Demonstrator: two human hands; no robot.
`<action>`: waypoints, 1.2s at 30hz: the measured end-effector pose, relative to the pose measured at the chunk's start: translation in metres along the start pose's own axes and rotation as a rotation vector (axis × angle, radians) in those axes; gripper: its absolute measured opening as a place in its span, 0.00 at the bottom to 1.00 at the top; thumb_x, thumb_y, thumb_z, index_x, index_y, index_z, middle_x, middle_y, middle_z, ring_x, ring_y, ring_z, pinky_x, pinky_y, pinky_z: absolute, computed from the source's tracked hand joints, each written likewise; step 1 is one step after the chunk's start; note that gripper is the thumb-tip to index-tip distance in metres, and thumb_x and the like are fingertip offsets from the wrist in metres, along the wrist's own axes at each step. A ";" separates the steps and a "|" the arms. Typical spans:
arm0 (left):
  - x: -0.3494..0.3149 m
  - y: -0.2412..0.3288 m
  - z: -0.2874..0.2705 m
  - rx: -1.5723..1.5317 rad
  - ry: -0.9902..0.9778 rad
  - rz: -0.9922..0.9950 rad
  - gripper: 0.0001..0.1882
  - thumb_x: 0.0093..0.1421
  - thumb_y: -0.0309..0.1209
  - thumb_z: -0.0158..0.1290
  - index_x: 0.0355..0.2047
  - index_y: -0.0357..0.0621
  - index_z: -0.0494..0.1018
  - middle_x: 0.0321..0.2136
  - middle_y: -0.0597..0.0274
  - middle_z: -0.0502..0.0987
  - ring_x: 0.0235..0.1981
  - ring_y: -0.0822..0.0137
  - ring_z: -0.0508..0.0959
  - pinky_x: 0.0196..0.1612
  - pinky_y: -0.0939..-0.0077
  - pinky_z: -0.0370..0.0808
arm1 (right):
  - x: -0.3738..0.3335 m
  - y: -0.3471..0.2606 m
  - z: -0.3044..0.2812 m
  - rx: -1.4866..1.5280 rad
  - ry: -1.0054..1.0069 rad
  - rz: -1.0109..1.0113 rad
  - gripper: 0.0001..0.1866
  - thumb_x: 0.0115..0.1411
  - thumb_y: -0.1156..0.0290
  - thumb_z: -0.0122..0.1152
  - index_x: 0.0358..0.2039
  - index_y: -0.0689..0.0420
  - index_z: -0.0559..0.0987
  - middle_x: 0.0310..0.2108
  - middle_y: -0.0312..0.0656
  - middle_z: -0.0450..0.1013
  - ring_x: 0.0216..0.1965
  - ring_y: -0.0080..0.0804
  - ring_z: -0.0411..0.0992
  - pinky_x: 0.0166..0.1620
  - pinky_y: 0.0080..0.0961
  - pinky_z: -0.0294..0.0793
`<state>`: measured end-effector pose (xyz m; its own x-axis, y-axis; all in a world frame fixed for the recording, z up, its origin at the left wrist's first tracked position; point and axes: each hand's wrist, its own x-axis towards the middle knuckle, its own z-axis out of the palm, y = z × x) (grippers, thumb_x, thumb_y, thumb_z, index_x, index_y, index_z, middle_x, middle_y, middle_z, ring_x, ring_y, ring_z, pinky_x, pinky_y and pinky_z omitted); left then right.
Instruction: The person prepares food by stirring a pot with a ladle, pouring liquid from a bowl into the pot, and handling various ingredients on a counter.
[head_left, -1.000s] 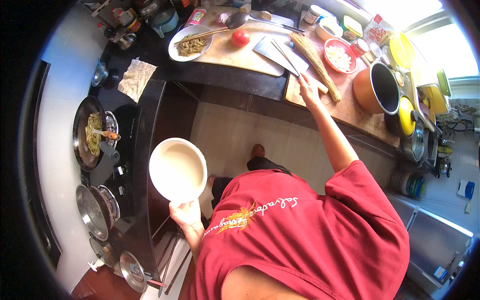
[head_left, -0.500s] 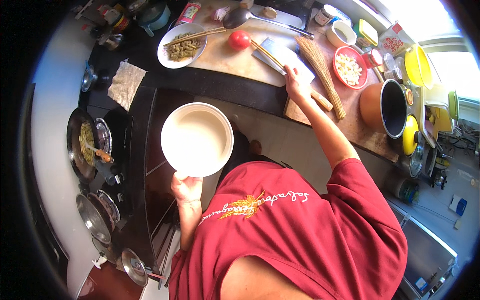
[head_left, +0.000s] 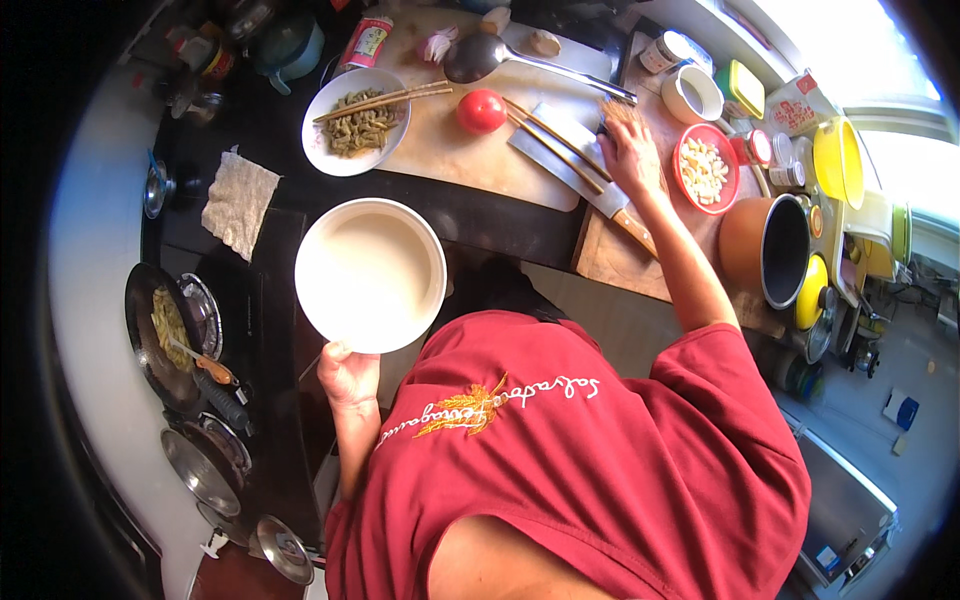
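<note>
My left hand [head_left: 350, 375] grips the rim of a large white bowl [head_left: 365, 270], held over the counter's front edge; its inside looks pale and bare. My right hand [head_left: 632, 155] is closed round a straw-coloured bamboo pot brush [head_left: 618, 108], whose bristle end shows past the fingers while hand and forearm cover the rest. Beside that hand, a cleaver [head_left: 555, 150] with a wooden handle lies across the cutting board [head_left: 430, 140] and the wooden board. Two chopsticks [head_left: 575, 152] rest on its blade. A tomato [head_left: 482, 111] sits left of them.
A plate of cooked greens [head_left: 312, 140] with chopsticks, a ladle [head_left: 475, 60], a red bowl of chopped pieces [head_left: 735, 185] and a brown pot [head_left: 745, 235] stand around the boards. At left are a wok [head_left: 140, 340] on the stove and a cloth [head_left: 238, 203].
My right hand has let go of the chopsticks, which now lie on the cleaver, and moved right onto the brush. The white bowl has shifted slightly left in view.
</note>
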<state>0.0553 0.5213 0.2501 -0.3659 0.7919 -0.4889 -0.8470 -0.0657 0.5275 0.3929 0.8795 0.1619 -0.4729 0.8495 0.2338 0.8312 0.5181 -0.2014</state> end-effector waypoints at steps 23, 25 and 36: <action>-0.087 -0.094 0.011 -0.394 0.239 0.387 0.14 0.55 0.38 0.47 0.32 0.39 0.73 0.33 0.61 0.77 0.35 0.65 0.74 0.43 0.69 0.70 | 0.109 0.066 -0.031 0.316 -0.022 0.066 0.19 0.55 0.52 0.60 0.34 0.56 0.76 0.29 0.40 0.74 0.31 0.32 0.71 0.38 0.27 0.69; -0.098 -0.089 0.017 -0.433 0.229 0.424 0.17 0.56 0.37 0.47 0.40 0.36 0.71 0.39 0.58 0.76 0.43 0.63 0.73 0.49 0.66 0.67 | 0.094 0.039 -0.052 0.424 0.007 0.007 0.19 0.58 0.54 0.57 0.31 0.60 0.75 0.24 0.39 0.70 0.27 0.28 0.66 0.33 0.26 0.65; -0.220 -0.076 -0.089 -0.406 0.119 0.657 0.29 0.56 0.36 0.46 0.56 0.33 0.60 0.51 0.53 0.69 0.54 0.60 0.68 0.57 0.64 0.62 | -0.036 -0.268 -0.082 1.484 -1.004 0.127 0.20 0.66 0.56 0.46 0.41 0.62 0.72 0.17 0.28 0.55 0.14 0.14 0.50 0.17 0.13 0.47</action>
<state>0.1656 0.2985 0.2560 -0.8609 0.4446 -0.2474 -0.5084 -0.7340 0.4503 0.2112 0.7015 0.2856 -0.8817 0.3237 -0.3432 0.2104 -0.3812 -0.9002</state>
